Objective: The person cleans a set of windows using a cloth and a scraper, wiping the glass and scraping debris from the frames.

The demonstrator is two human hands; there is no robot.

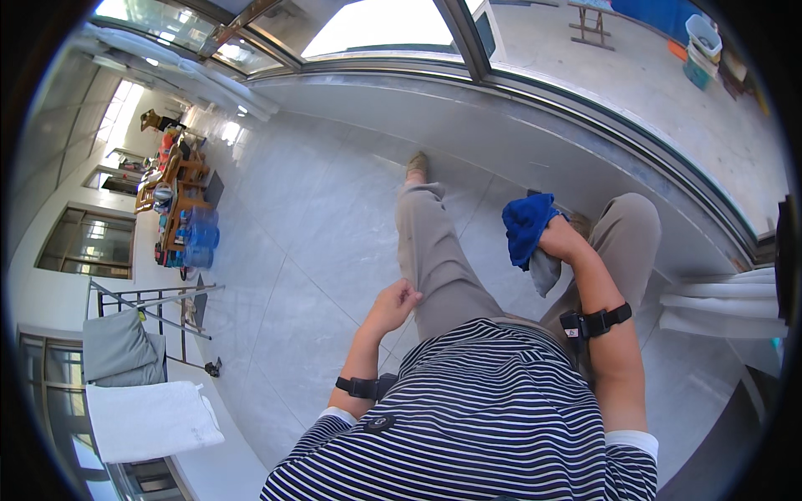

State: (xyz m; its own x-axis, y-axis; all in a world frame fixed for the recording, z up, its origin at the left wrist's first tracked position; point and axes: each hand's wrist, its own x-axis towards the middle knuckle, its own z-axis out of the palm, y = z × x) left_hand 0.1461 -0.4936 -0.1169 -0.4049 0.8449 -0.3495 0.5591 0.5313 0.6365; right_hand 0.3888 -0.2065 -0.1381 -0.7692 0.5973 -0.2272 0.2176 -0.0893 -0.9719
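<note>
My right hand (559,239) grips a bunched blue cloth (528,227), which hangs in front of my bent right knee. Below the blue cloth, a grey cloth (545,273) dangles from the same hand. My left hand (393,307) is beside my left thigh with its fingers curled in, and nothing shows in it. Its fingertips overlap the edge of the grey trouser leg (432,250); whether they touch it I cannot tell. Ahead of me a low wall (501,125) runs under a metal-framed glass window (479,62).
Grey tiles (301,213) cover the floor. A white curtain (720,307) hangs at the right. Leftward stand a metal rack (156,299) with a grey fabric piece (119,347), a white towel (153,419), blue water jugs (202,235) and wooden furniture (182,175). Buckets (702,47) stand beyond the glass.
</note>
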